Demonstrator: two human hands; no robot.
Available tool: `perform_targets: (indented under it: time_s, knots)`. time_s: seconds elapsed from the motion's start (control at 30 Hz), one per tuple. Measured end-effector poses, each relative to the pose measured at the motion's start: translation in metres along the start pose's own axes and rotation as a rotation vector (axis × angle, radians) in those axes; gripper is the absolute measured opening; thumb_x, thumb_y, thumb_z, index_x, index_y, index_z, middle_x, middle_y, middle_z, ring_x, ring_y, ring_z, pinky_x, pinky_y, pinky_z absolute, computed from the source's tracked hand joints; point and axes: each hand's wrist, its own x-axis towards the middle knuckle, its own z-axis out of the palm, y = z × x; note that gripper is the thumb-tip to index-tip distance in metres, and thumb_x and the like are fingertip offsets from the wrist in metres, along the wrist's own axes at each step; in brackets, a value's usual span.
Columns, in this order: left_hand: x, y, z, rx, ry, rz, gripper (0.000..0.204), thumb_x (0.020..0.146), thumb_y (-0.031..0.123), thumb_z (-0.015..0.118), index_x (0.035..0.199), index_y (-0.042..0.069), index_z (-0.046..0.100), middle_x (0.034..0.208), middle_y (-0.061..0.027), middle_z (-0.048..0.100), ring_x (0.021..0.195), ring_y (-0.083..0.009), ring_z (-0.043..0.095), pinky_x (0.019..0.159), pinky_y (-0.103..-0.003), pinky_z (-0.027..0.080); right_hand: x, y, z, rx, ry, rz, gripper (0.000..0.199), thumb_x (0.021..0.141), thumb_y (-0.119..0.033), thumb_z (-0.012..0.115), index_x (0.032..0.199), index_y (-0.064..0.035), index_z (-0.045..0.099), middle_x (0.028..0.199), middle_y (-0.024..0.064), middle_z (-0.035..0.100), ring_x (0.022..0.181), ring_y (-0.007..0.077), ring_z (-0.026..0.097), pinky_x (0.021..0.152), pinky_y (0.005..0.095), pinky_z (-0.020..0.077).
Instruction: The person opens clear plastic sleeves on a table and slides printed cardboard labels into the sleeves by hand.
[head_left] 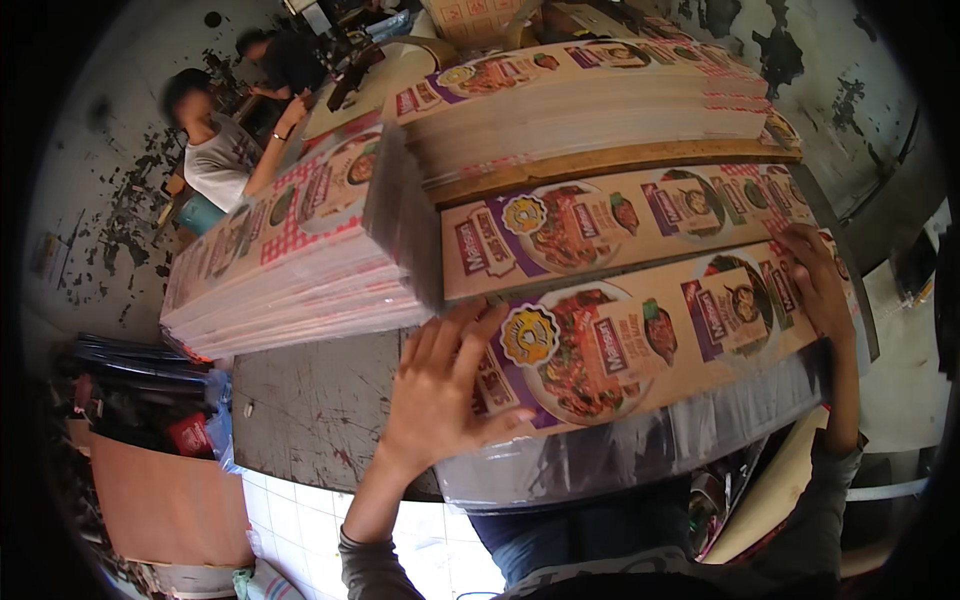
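A long printed sheet [690, 330] with food pictures lies in front of me, a shiny plastic strip [640, 440] hanging along its near edge. My left hand [440, 380] rests across the sheet's left end, fingers spread and thumb apart. At the right end my right hand [815, 280] lies on the sheet, its fingers stretched toward the far edge and slightly bent. Just beyond is a second matching sheet [650, 215], lying parallel. How many layers lie under my hands is hidden.
A thick stack of printed sheets [300, 250] stands at the left on the worn grey table [310, 400]. Another tall stack [590, 110] lies behind a wooden strip [610, 160]. Two people sit at the far left, one in a light shirt [215, 165]. A cardboard box [480, 20] stands at the back.
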Motion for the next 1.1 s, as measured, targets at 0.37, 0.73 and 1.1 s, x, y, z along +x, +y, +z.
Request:
perform_targets:
  time_s: [0.37,0.73,1.1]
  knots:
    - [-0.002,0.005,0.008,0.086,-0.079,-0.063,0.085,0.056,0.054,0.075,0.123,0.01,0.049,0.113,-0.0169,0.046,0.105,-0.0323,0.046,0.095,-0.051,0.032,-0.002,0.004,0.001,-0.03,-0.02,-0.044,0.039,0.084,-0.031,0.045,0.104,0.0017,0.054,0.108,0.0167,0.051,0.101,0.0324,0.047,0.092,0.0384,0.0346]
    - [-0.004,0.003,0.012,0.021,-0.085,-0.062,0.067,0.067,0.041,0.073,0.119,0.006,0.052,0.113,-0.0176,0.046,0.1,-0.0333,0.049,0.091,-0.046,0.037,0.002,-0.003,0.007,-0.099,0.066,-0.033,0.032,0.081,-0.022,0.049,0.106,-0.0023,0.053,0.109,0.0148,0.051,0.105,0.0319,0.045,0.095,0.0392,0.031]
    - [-0.002,0.005,0.011,0.017,-0.094,-0.089,0.056,0.072,0.032,0.07,0.118,0.006,0.052,0.116,-0.0173,0.046,0.103,-0.0335,0.049,0.093,-0.048,0.036,0.006,0.003,0.006,-0.042,0.032,0.005,0.027,0.085,-0.026,0.047,0.094,-0.0005,0.053,0.094,0.0148,0.049,0.091,0.0323,0.047,0.082,0.0379,0.0361]
